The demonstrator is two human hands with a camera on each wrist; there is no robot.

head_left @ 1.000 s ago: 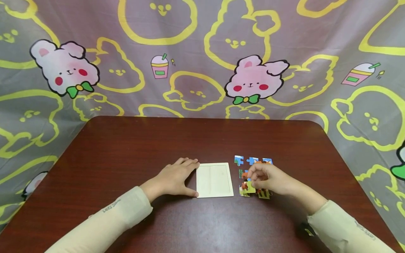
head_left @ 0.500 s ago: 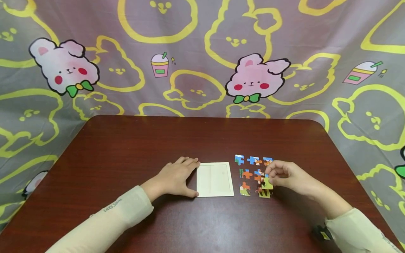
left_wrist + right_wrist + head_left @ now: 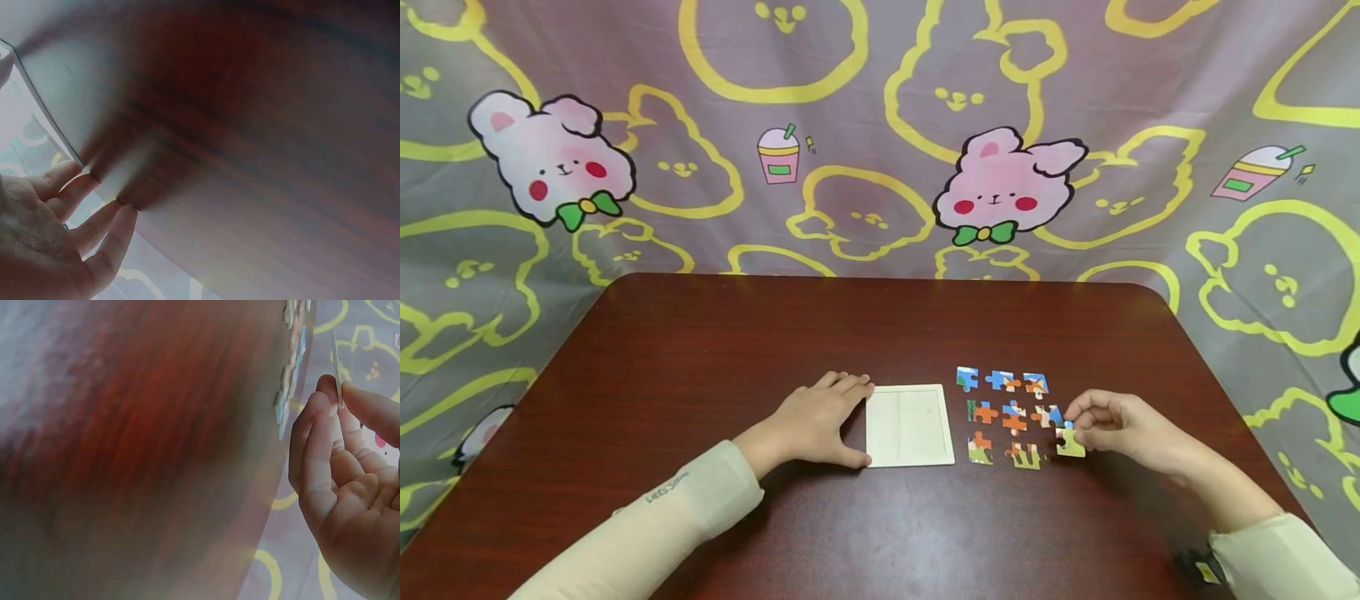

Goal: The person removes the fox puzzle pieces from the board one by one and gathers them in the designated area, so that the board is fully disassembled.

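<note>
My left hand (image 3: 811, 423) lies spread at the left edge of a pale wooden puzzle tray (image 3: 910, 427), its fingertips and thumb touching the corners. In the left wrist view its fingers (image 3: 112, 240) are extended against the tabletop beside the tray's edge. A yellow-green jigsaw piece (image 3: 1070, 443) is pinched between the thumb and fingers of my right hand (image 3: 1127, 432). The right wrist view shows this piece edge-on as a thin strip (image 3: 336, 365), raised off the table. To its left lie several jigsaw pieces (image 3: 982, 412) in loose rows, printed in blue, orange and green.
The dark red-brown table (image 3: 760, 333) has rounded far corners. Behind it hangs a curtain (image 3: 865, 125) with cartoon rabbits and yellow outlines. A small black object (image 3: 1197, 567) shows by the right sleeve (image 3: 1285, 554).
My right hand has moved right with the yellow-green jigsaw piece, from over the bottom row to beyond the right-hand column, uncovering the pieces beneath. My left hand stays at the tray.
</note>
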